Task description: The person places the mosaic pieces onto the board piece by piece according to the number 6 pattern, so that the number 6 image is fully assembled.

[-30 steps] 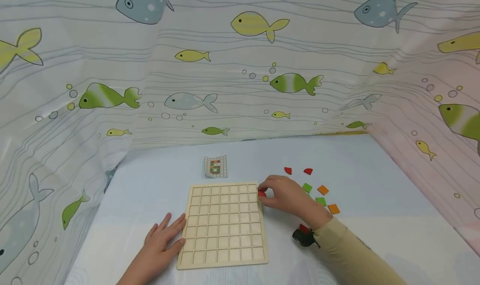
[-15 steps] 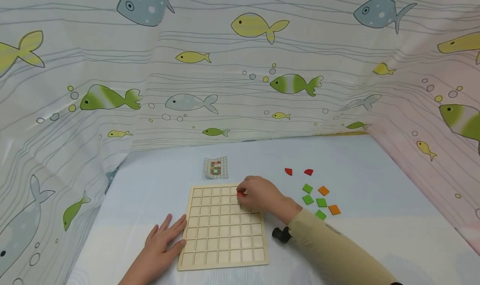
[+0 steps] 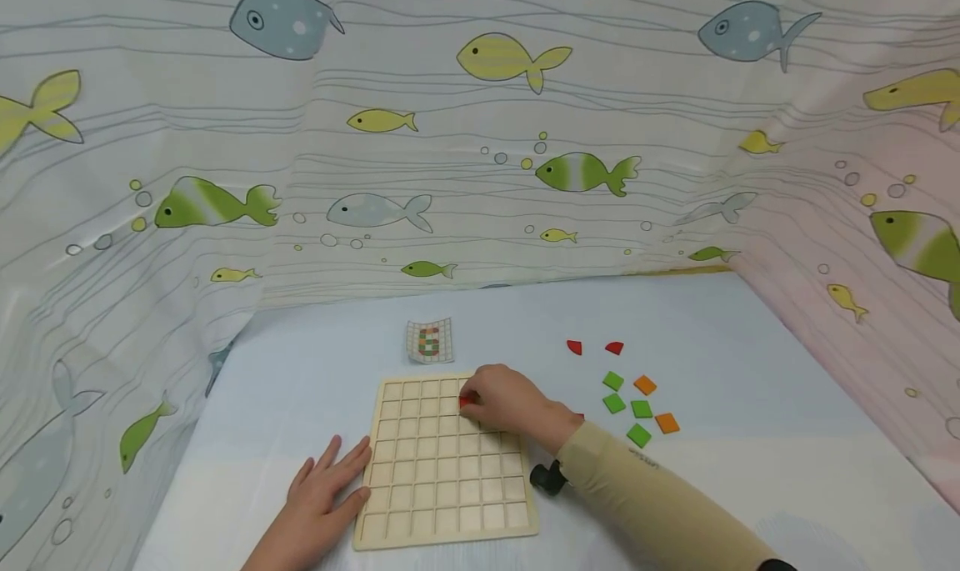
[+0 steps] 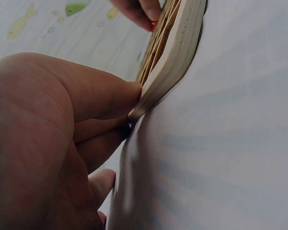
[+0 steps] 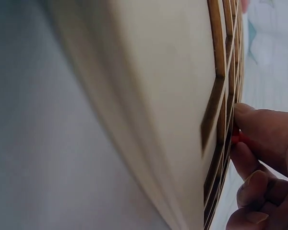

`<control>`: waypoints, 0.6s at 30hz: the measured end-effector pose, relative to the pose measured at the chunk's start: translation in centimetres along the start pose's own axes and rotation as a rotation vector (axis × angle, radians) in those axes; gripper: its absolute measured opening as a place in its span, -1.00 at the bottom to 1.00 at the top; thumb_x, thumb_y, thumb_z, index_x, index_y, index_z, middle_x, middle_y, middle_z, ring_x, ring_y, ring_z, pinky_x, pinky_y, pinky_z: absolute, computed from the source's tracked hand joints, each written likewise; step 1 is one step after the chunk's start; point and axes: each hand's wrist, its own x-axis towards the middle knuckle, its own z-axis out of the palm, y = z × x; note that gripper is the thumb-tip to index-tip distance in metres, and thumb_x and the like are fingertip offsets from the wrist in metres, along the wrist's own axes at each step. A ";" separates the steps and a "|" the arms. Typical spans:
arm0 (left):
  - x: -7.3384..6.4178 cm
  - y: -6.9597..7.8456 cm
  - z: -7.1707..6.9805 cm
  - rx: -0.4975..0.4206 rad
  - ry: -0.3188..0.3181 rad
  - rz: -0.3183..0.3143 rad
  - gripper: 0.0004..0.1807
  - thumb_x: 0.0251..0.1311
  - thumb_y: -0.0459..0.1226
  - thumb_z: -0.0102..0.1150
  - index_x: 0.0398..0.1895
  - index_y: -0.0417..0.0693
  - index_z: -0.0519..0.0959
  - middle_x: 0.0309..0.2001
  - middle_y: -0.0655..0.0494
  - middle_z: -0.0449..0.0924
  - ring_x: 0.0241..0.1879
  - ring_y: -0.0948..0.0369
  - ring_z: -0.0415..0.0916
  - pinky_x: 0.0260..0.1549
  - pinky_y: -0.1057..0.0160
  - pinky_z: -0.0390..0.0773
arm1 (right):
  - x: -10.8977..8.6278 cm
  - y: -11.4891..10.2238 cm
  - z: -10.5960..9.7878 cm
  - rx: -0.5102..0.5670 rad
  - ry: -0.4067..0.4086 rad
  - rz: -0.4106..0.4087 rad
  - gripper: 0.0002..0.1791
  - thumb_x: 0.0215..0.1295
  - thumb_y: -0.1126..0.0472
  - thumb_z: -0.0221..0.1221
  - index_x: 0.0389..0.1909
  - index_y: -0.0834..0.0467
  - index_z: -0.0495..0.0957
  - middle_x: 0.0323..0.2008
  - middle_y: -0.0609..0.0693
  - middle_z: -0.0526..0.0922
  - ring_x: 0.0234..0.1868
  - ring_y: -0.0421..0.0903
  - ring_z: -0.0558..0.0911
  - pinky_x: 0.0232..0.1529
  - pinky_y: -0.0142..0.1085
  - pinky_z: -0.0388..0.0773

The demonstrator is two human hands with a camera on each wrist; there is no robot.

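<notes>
A pale wooden grid board (image 3: 435, 471) lies on the table. Over its upper rows my right hand (image 3: 506, 398) pinches a small red piece (image 3: 466, 402) between thumb and fingers; the hand hides most of it. In the right wrist view, the red piece (image 5: 237, 137) is down at the grid's ribs, and whether it sits in a cell I cannot tell. My left hand (image 3: 324, 494) rests at the board's left edge with fingers spread. The left wrist view has the left thumb (image 4: 120, 98) touching the board's side.
Right of the board lie red quarter-round pieces (image 3: 574, 348), several green squares (image 3: 614, 403) and orange squares (image 3: 667, 423). Behind the board is a small pattern card (image 3: 430, 341). A black device (image 3: 548, 478) hangs at the right wrist. Fish-print curtains (image 3: 480, 162) enclose the table.
With the red piece, my right hand has moved left from the board's right edge to over its upper rows. The left hand stays at the left edge.
</notes>
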 end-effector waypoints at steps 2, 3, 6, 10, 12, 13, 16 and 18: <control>-0.1 0.0 0.0 -0.012 0.005 0.007 -0.35 0.35 -0.04 0.19 0.41 -0.16 0.36 0.46 0.10 0.22 0.51 -0.20 -0.24 0.26 -0.41 -0.31 | 0.1 0.0 0.1 0.007 0.000 0.002 -0.81 0.28 0.06 0.35 -0.16 0.02 0.76 -0.32 -0.25 0.62 -0.28 -0.29 0.50 -0.24 -0.41 0.50; -0.1 0.0 0.0 -0.013 0.009 0.014 -0.35 0.35 -0.04 0.19 0.41 -0.16 0.36 0.45 0.09 0.22 0.50 -0.21 -0.23 0.26 -0.42 -0.30 | 0.1 0.0 0.1 0.010 0.002 0.007 -0.82 0.27 0.06 0.35 -0.16 0.02 0.76 -0.32 -0.25 0.64 -0.27 -0.29 0.51 -0.23 -0.41 0.51; -0.2 0.0 0.0 -0.015 0.023 0.035 -0.35 0.35 -0.04 0.19 0.41 -0.16 0.36 0.45 0.08 0.24 0.50 -0.22 -0.21 0.25 -0.42 -0.29 | 0.2 -0.1 0.1 0.021 0.007 0.023 -0.83 0.26 0.06 0.36 -0.18 0.00 0.76 -0.31 -0.26 0.66 -0.25 -0.29 0.53 -0.21 -0.41 0.52; -0.2 0.0 0.1 -0.021 0.023 0.030 -0.35 0.35 -0.05 0.20 0.41 -0.16 0.37 0.45 0.10 0.24 0.51 -0.20 -0.22 0.26 -0.40 -0.29 | 0.1 -0.2 0.0 0.026 0.008 0.031 -0.82 0.25 0.04 0.37 -0.19 0.00 0.76 -0.30 -0.26 0.67 -0.24 -0.28 0.55 -0.19 -0.40 0.53; -0.2 0.0 0.1 -0.020 0.016 0.015 -0.35 0.34 -0.06 0.21 0.41 -0.15 0.36 0.45 0.12 0.23 0.51 -0.18 -0.23 0.27 -0.39 -0.30 | 0.0 -0.3 -0.1 0.024 0.002 0.033 -0.80 0.24 0.03 0.38 -0.18 0.01 0.76 -0.28 -0.26 0.68 -0.21 -0.27 0.57 -0.16 -0.40 0.54; -0.2 0.0 0.0 -0.019 0.013 0.014 -0.35 0.34 -0.06 0.21 0.41 -0.15 0.36 0.45 0.11 0.23 0.51 -0.18 -0.23 0.27 -0.40 -0.31 | 0.0 -0.3 -0.1 0.022 0.000 0.035 -0.80 0.24 0.03 0.38 -0.17 0.01 0.76 -0.27 -0.25 0.69 -0.19 -0.27 0.58 -0.14 -0.40 0.54; -0.2 0.0 0.0 -0.007 0.006 0.008 -0.35 0.35 -0.05 0.20 0.42 -0.15 0.36 0.46 0.11 0.22 0.51 -0.18 -0.23 0.27 -0.40 -0.31 | -0.3 -0.4 -0.2 0.025 -0.014 0.044 -0.79 0.24 0.03 0.38 -0.15 0.00 0.76 -0.23 -0.26 0.68 -0.15 -0.27 0.59 -0.08 -0.39 0.53; -0.2 0.1 -0.1 -0.001 0.004 0.007 -0.35 0.36 -0.04 0.19 0.42 -0.15 0.36 0.46 0.11 0.22 0.51 -0.18 -0.24 0.27 -0.40 -0.31 | -0.5 -0.4 -0.4 0.038 -0.017 0.049 -0.79 0.24 0.05 0.37 -0.14 -0.01 0.76 -0.21 -0.26 0.68 -0.13 -0.27 0.59 -0.05 -0.37 0.53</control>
